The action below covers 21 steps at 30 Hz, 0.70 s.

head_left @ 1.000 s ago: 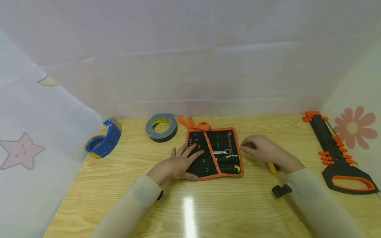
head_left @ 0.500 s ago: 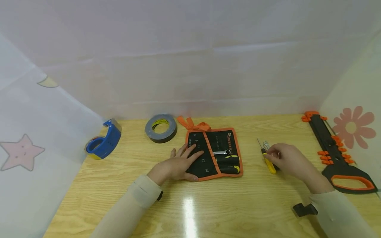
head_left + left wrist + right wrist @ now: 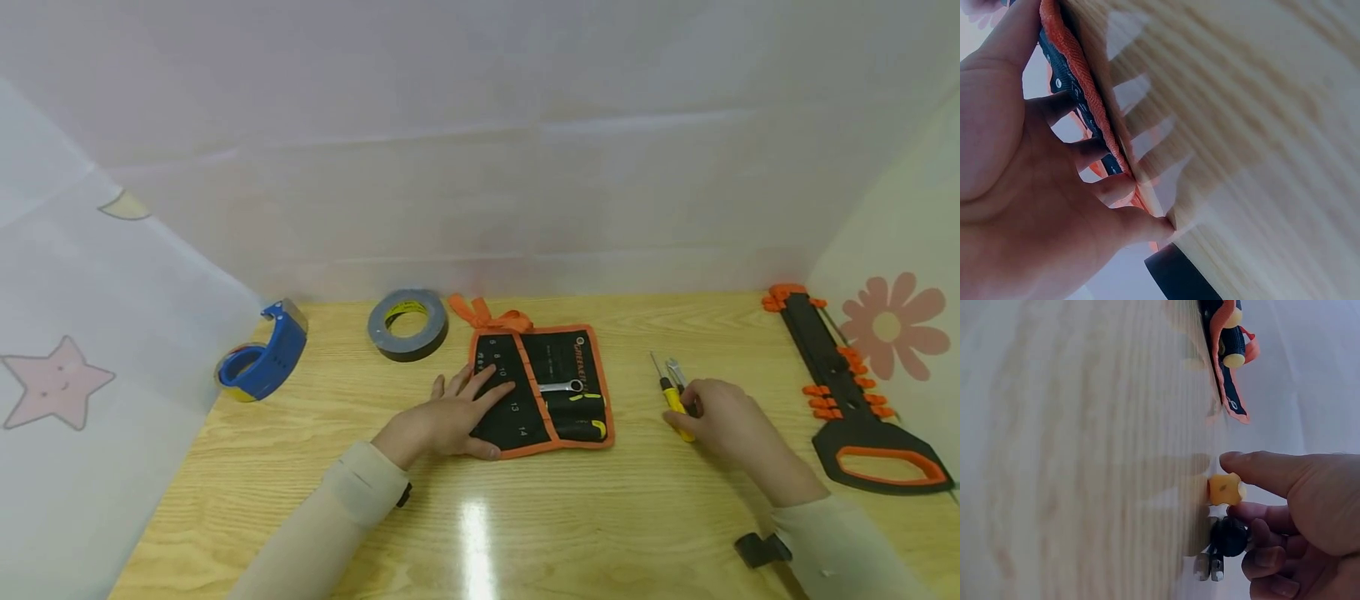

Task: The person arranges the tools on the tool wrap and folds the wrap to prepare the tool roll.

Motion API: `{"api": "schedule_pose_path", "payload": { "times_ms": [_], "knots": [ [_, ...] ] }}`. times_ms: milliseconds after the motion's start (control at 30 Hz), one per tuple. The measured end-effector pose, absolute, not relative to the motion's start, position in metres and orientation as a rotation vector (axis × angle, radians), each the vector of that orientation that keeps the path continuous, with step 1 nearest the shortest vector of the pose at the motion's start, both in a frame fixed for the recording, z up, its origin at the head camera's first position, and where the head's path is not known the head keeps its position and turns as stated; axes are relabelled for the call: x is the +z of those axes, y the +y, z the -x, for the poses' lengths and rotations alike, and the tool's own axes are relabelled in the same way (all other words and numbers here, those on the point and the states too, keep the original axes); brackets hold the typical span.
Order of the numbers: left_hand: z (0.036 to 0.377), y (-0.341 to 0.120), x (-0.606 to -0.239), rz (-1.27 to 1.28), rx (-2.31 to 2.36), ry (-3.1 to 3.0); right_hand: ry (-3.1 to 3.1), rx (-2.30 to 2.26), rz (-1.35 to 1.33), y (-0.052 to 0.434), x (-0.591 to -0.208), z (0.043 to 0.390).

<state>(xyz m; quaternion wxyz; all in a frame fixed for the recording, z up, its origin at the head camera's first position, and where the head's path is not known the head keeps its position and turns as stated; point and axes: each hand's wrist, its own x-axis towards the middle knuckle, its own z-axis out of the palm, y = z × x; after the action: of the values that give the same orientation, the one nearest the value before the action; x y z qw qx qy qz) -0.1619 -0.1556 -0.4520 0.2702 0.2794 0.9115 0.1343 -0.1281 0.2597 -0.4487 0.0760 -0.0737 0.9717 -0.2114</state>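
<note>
Blue plastic marks the tape dispenser (image 3: 258, 362) at the far left of my counter (image 3: 315, 492), with a grey tape roll (image 3: 408, 323) further in. Next I see my left hand (image 3: 450, 414) lying flat on the left half of the black, orange-edged tool roll (image 3: 542, 385); its fingers (image 3: 491, 392) are straight and spread, pressing the cloth down, the thumb along the roll's near edge. A small wrench (image 3: 561, 385) sits in the roll's right half. Well apart to the right lies the yellow-handled screwdriver (image 3: 673, 398) with a second small tool (image 3: 676, 372) touching it. My right hand (image 3: 720, 419) rests at their handle ends: the thumb reaches the yellow butt (image 3: 1225, 489), the curled fingers (image 3: 1266, 540) touch the black one beside it. Whether they pinch yet, I cannot tell. A black-and-orange handsaw (image 3: 847, 392) lies at the far right.
</note>
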Motion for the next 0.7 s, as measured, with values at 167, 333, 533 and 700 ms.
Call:
{"api": "schedule_pose_path", "payload": {
  "times_ms": [167, 333, 533, 700],
  "knots": [
    [0.158, -0.151, -0.439, -0.741, 0.320, 2.450, 2.924, -0.642, 0.196, 0.259, -0.451, 0.128],
    [0.156, -0.148, -0.434, -0.731, 0.275, 2.457, 2.909, -0.685, 0.177, 0.259, -0.453, 0.127],
    [0.159, -0.151, -0.443, -0.737, 0.307, 2.451, 2.943, -0.731, 0.194, 0.260, -0.448, 0.126],
    [0.163, -0.155, -0.455, -0.748, 0.348, 2.458, 2.982, -0.768, 0.197, 0.260, -0.438, 0.126]
  ]
}}
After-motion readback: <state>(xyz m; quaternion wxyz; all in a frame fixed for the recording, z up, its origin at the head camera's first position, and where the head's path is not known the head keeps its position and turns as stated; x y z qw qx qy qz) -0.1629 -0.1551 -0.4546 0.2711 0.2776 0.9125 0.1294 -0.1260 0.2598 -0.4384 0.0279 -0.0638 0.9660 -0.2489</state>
